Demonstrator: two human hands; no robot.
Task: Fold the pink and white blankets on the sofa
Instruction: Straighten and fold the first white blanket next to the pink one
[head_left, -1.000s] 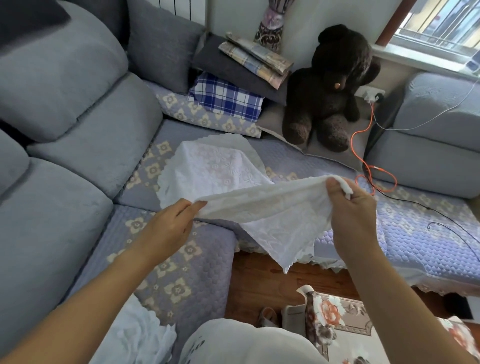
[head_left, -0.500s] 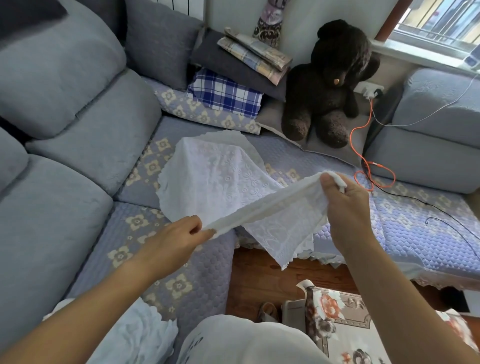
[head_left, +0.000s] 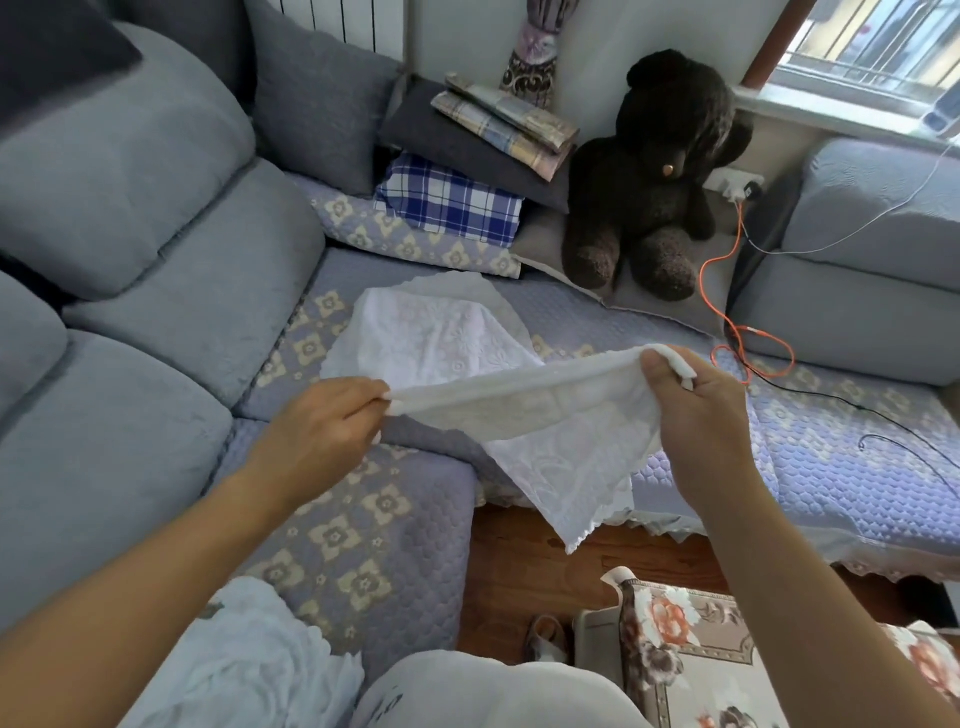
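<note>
A white lace blanket (head_left: 561, 457) is stretched taut in the air between my hands, above the front edge of the sofa seat (head_left: 363, 519). My left hand (head_left: 322, 426) pinches its left end. My right hand (head_left: 696, 410) grips the right end, with a corner of cloth poking out over the fingers. One pointed corner of the blanket hangs down toward the wooden floor. Its far part lies spread on the quilted seat cover (head_left: 436, 332). Another crumpled white cloth (head_left: 249, 660) lies at the bottom left beside my lap.
A dark teddy bear (head_left: 649, 171) sits in the sofa corner beside stacked plaid cloths (head_left: 452, 202) and cushions. An orange cable (head_left: 748, 343) and a black cable trail over the right seat. A floral bag (head_left: 685, 654) stands on the floor.
Both hands have pulled the blanket's edge tighter and straighter, the left hand now level with the right. The camera has shifted slightly.
</note>
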